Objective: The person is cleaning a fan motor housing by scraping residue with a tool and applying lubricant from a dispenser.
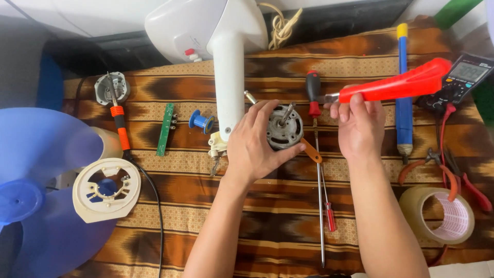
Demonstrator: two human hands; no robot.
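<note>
Head view, looking down on a surface [278, 226] covered with a brown patterned cloth.

Left hand [252, 144]: fingers wrapped around the left side of a round motor [284, 128], clamped on it. Motor sits mid-surface, just right of the white fan stand [229, 77]. Its shaft [287, 113] points up and slightly away from the person; that is the motor's long axis.

Right hand [360, 123]: closed on a red-handled tool [396, 85]. The handle runs up and to the right; the metal tip points left, toward the motor. The tip ends just right of the shaft, over a red-and-black screwdriver [313, 92]; whether it touches anything, cannot tell.

Key relation: motor lies to the left of the right hand, already held by the left. The hands are close together but not touching.

Elsewhere:
- Long screwdriver [321, 206] lies below the motor.
- Left: soldering iron [119, 128], green circuit board [165, 128], blue spool [200, 122], white motor cover [106, 189], blue fan blade [36, 195].
- Right: multimeter [465, 77], pliers [447, 175], tape roll [445, 213], blue-and-yellow tube [403, 87].
</note>
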